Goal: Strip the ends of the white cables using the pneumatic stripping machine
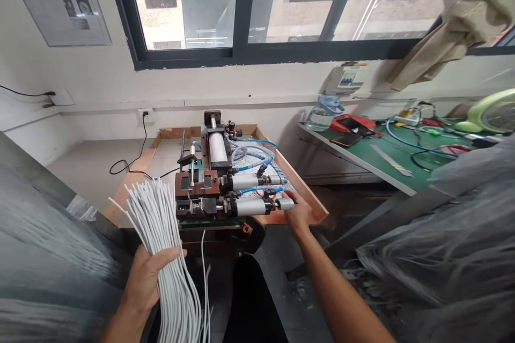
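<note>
A thick bundle of white cables [173,289] hangs from my left hand [151,273], whose thumb and fingers are wrapped round it. Its upper ends fan out beside a pneumatic wire stripping machine [209,187]. My right hand [298,213] is at the right end of the machine's front cylinder [251,207], with its fingers curled about the silver end piece [285,203]; some fingertips are hidden behind it. Below the machine's front, a few loose white cables [204,278] hang apart from the bundle.
The machine sits in a wooden-edged tray [301,182] with blue air hoses [257,155]. To the right, a green-topped table [374,155] bears a water jug [322,112], a phone [345,140] and a light-green fan [493,112]. Plastic-wrapped stacks [450,236] flank both sides.
</note>
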### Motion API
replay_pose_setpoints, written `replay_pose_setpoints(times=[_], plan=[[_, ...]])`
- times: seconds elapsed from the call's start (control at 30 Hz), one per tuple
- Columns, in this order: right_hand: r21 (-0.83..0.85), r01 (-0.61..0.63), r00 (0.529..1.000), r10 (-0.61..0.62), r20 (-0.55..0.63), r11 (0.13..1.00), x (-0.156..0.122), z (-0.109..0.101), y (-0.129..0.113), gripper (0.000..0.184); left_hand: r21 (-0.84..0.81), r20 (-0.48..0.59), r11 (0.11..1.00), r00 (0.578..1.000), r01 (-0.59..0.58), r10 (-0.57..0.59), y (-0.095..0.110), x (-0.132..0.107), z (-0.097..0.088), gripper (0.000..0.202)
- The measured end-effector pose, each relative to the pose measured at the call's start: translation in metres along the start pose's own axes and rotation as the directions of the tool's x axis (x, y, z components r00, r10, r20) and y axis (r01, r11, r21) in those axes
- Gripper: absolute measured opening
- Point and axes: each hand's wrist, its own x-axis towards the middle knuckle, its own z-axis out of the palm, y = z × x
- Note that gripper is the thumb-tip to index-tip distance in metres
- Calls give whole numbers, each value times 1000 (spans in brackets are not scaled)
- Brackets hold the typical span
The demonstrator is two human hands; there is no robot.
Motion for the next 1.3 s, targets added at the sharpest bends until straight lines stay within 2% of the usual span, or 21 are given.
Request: replay_pose_setpoints(times=[0.1, 0.17, 0.2, 0.23, 0.27, 0.33, 0.43, 0.53, 0.6, 0.67, 0.77, 1.03, 1.13, 1.23, 1.3], plan=[[50, -59, 998, 59, 9, 997, -59, 1, -13, 38, 17, -54, 1000, 998, -19, 20, -5, 0, -1, 24], [138, -51, 992, 34, 124, 989, -98, 6, -40, 31, 41, -59, 999, 998, -16, 18, -8, 1, 2, 23], [276, -62, 960, -18, 278, 959, -113, 10, -58, 27, 55, -52, 998, 999, -12, 15, -9, 1, 3, 22], [389, -90, 896, -95, 433, 917, -125, 16, -79, 24, 71, -43, 997, 999, -7, 10, -10, 1, 6, 22], [471, -130, 837, -158, 524, 872, -132, 22, -99, 22, 87, -29, 996, 1000, -3, 5, -10, 1, 8, 22], [576, -219, 741, -250, 624, 787, -136, 34, -134, 15, 114, 2, 993, 1000, -15, 15, -10, 1, 10, 24], [630, -384, 693, -240, 680, 675, -134, 48, -159, 18, 109, -9, 993, 999, -49, 51, -9, 1, 8, 31], [573, -626, 601, -140, 787, 529, -134, 56, -158, 25, 59, -36, 998, 999, -20, 22, -10, 2, 0, 29], [517, -731, 550, -64, 833, 445, -135, 60, -152, 26, 32, -38, 999, 999, 11, -10, -12, 5, -5, 24], [489, -786, 531, 9, 847, 379, -137, 63, -149, 25, 23, -63, 999, 998, 27, -26, -14, 7, -9, 22], [468, -829, 505, 53, 861, 306, -136, 65, -148, 24, 24, -96, 999, 995, 26, -24, -16, 11, -10, 22], [402, -881, 434, 88, 897, 251, -127, 65, -154, 27, 28, -121, 999, 992, 24, -21, -12, 12, -5, 19], [398, -884, 430, 92, 898, 243, -127, 67, -153, 26, 37, -129, 999, 992, 11, -6, -11, 11, -3, 18], [408, -885, 427, 41, 903, 224, -130, 70, -152, 24, 67, -139, 998, 990, -8, 17, -10, 10, 0, 19], [393, -894, 395, -33, 918, 216, -132, 71, -153, 22, 84, -126, 996, 991, -22, 32, -9, 9, 3, 21]])
